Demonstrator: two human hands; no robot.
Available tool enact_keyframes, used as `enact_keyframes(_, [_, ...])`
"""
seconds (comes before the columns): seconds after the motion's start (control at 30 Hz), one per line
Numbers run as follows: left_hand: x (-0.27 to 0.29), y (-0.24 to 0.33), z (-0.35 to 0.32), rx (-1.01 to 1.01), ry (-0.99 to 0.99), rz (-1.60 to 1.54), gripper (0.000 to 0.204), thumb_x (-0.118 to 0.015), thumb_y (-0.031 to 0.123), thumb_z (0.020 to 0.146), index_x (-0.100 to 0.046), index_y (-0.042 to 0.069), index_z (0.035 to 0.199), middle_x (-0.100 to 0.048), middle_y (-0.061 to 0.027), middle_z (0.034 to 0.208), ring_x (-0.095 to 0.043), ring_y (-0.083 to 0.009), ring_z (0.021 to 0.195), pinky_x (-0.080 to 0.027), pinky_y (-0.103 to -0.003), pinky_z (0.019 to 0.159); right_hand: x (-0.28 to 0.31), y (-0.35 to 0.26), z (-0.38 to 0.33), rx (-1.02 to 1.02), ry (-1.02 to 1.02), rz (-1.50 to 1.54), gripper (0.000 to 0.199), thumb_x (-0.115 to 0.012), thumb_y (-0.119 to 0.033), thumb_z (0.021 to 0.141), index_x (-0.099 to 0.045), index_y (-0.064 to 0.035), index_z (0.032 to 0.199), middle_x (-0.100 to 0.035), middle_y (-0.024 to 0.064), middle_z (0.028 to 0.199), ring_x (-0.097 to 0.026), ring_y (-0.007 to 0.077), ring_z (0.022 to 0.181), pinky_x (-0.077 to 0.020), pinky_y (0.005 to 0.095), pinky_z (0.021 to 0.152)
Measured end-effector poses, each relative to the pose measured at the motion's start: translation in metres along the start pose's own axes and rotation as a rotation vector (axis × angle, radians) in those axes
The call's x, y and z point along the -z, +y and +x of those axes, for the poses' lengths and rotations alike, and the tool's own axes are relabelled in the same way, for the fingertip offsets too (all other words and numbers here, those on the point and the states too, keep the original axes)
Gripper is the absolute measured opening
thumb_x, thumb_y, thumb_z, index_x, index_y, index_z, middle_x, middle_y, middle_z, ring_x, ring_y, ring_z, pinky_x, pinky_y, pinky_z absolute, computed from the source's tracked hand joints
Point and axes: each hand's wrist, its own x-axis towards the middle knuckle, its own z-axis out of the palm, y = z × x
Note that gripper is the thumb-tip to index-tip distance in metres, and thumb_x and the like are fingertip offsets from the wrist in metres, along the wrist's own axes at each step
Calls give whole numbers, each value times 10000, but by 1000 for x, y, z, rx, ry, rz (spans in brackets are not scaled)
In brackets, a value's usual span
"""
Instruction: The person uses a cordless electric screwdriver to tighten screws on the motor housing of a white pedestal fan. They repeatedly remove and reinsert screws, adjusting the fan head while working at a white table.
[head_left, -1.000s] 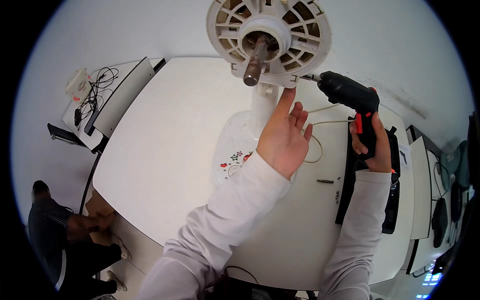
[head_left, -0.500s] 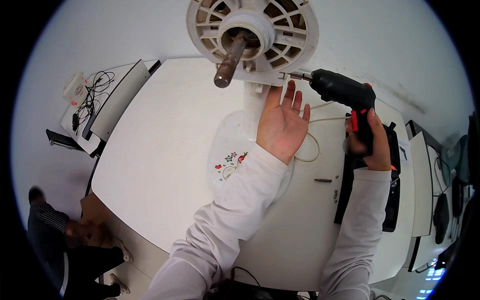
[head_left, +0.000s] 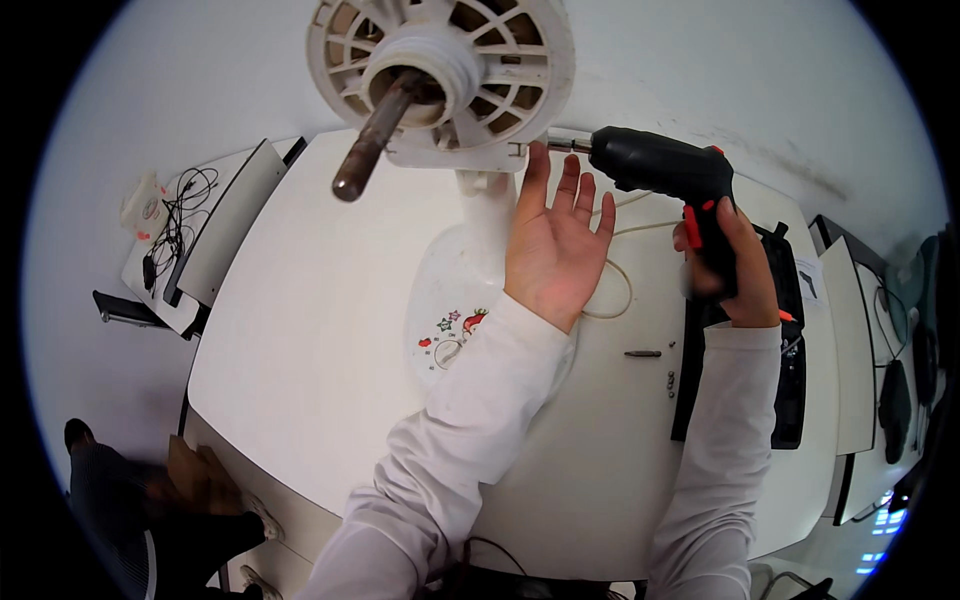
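A white fan head (head_left: 466,62) with a slotted round housing and a rusty metal shaft (head_left: 376,138) sits on a white stand, whose base (head_left: 425,285) has a dial and coloured pictures. Next to the head's lower edge, my left hand (head_left: 560,245) is palm up with fingers spread, its fingertips close to the housing and the driver's tip. My right hand (head_left: 750,272) wraps round the grip of a black cordless screwdriver (head_left: 660,165) with red parts. Its bit points left at the side of the housing; whether it touches a screw there I cannot tell.
On the white table (head_left: 300,330) lie a loose driver bit (head_left: 643,353) and several small screws (head_left: 671,382). An open black tool case (head_left: 790,375) stands at the right, partly behind my forearm. A pale cord (head_left: 628,290) curls behind my left hand. A person (head_left: 110,500) bends down at the far left.
The fan head has swung to the left in view, its shaft now pointing further left. The screwdriver and my left hand have shifted slightly left with it. The view has also moved a little.
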Motion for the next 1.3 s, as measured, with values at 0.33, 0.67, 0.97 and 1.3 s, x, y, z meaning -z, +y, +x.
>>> enact_keyframes(0.33, [-2,1,-1,-30,-30,1,162,-666,296,825,-595,208,941,-558,60,1074,-479,-161,1084,-368,-363,932,-1,-1,-2,-27,5,51,420,-489,-449,900,-514,-49,1025,-619,63,731,-406,40,387,-318,184,368])
enact_keyframes(0.67, [2,3,3,-23,-95,16,148,-664,277,827,-632,196,946,-594,57,1029,-490,-152,1028,-384,-356,868,-1,-7,-4,-28,5,41,423,-512,-444,892,-550,-49,1037,-613,45,702,-440,43,411,-332,184,373])
enact_keyframes(0.97, [0,2,0,16,-149,-20,147,-637,264,846,-629,195,975,-615,54,1052,-502,-147,1038,-382,-357,862,4,-2,-4,-16,-39,82,409,-528,-451,885,-559,-58,996,-610,40,699,-441,43,419,-327,187,375])
enact_keyframes(1.3, [0,2,0,30,-149,-46,162,-644,285,839,-624,183,963,-620,50,1046,-503,-153,1036,-385,-355,866,1,-4,-3,-8,-32,98,440,-520,-443,892,-534,-28,1040,-583,80,673,-426,67,375,-328,187,358])
